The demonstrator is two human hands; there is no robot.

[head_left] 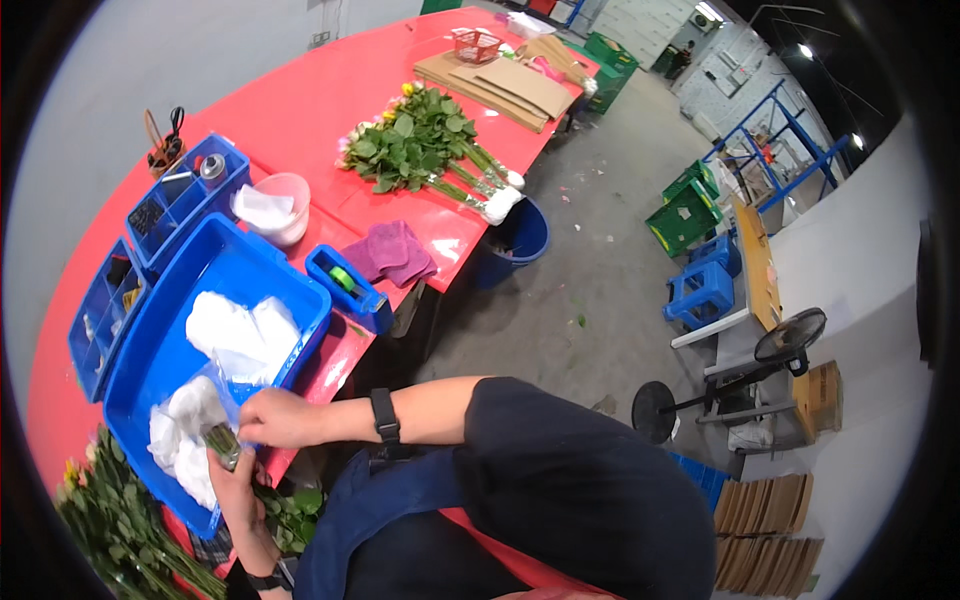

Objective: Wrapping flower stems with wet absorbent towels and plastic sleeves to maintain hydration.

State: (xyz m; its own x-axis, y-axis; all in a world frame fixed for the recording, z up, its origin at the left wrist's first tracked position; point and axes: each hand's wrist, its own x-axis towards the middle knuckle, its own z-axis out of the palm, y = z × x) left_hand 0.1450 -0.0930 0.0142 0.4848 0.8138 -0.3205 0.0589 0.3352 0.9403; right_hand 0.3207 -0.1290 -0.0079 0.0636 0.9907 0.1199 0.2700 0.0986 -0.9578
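Note:
My left hand (235,488) is closed round a bundle of cut green stems (221,442), its ends pointing over the near edge of a blue tray (150,345). Just above it, my right hand (275,418) has its fingers pinched on a clear plastic bag (232,372), beside the stem ends. White wet-looking wads (190,410) lie in the tray right beside both hands, and a further white pile (240,330) sits deeper in it. Leaves (296,520) show below my left wrist; the flower heads of the held bundle are hidden.
Loose flower stems (120,520) lie at lower left. Beyond the tray are blue compartment boxes (190,195), a pink tub (290,225), a tape dispenser (348,290) and a purple cloth (395,252). Wrapped bouquets (420,145) lie farther off, above a blue bucket (522,235).

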